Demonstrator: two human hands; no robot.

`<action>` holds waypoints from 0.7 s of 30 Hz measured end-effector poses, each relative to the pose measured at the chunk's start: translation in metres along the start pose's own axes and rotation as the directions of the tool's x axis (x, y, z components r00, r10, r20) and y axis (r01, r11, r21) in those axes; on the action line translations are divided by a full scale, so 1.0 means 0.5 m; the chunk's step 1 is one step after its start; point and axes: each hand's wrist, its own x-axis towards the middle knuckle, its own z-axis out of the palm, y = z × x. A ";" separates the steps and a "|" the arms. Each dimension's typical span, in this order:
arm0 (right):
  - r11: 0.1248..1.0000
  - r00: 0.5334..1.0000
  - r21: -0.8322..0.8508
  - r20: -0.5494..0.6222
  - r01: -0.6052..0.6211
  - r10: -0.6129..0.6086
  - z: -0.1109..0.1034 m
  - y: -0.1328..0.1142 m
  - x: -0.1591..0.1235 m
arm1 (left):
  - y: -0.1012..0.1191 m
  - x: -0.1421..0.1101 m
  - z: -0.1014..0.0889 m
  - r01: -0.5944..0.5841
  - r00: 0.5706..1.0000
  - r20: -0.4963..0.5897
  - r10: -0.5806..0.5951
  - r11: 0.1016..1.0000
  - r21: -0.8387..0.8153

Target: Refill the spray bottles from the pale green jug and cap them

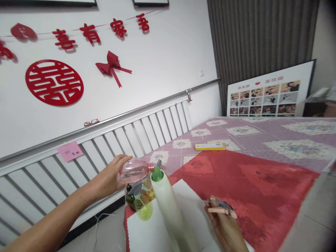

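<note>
My left hand (121, 172) is closed around a clear pink plastic bottle (135, 169), tipped on its side. The bottle's neck meets a green funnel-like piece (157, 173) at the mouth of a tall pale green bottle (170, 210). Whether liquid is flowing cannot be made out. My right hand (224, 224) grips a pink and grey trigger spray head (220, 207) over the cloth. Beside the tall bottle stands a yellow-green spray bottle (143, 206) with a grey trigger; dark green and orange bottles are partly hidden behind it.
White paper (143, 234) lies under the bottles on a red cloth (252, 189). Farther back, a yellow-edged flat case (209, 146) rests on the patterned purple tablecloth (254, 140). A white radiator (126, 140) runs along the wall at left.
</note>
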 end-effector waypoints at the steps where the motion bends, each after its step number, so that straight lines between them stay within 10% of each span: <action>1: 1.000 1.000 -0.001 -0.003 -0.001 0.001 0.000 0.000 0.000 | -0.002 0.000 0.001 -0.002 1.000 -0.002 0.002 1.000 0.002; 21: 0.999 0.998 -0.032 0.052 0.037 -0.035 -0.013 0.010 0.013 | 0.001 0.000 -0.002 -0.025 1.000 -0.017 0.025 1.000 0.008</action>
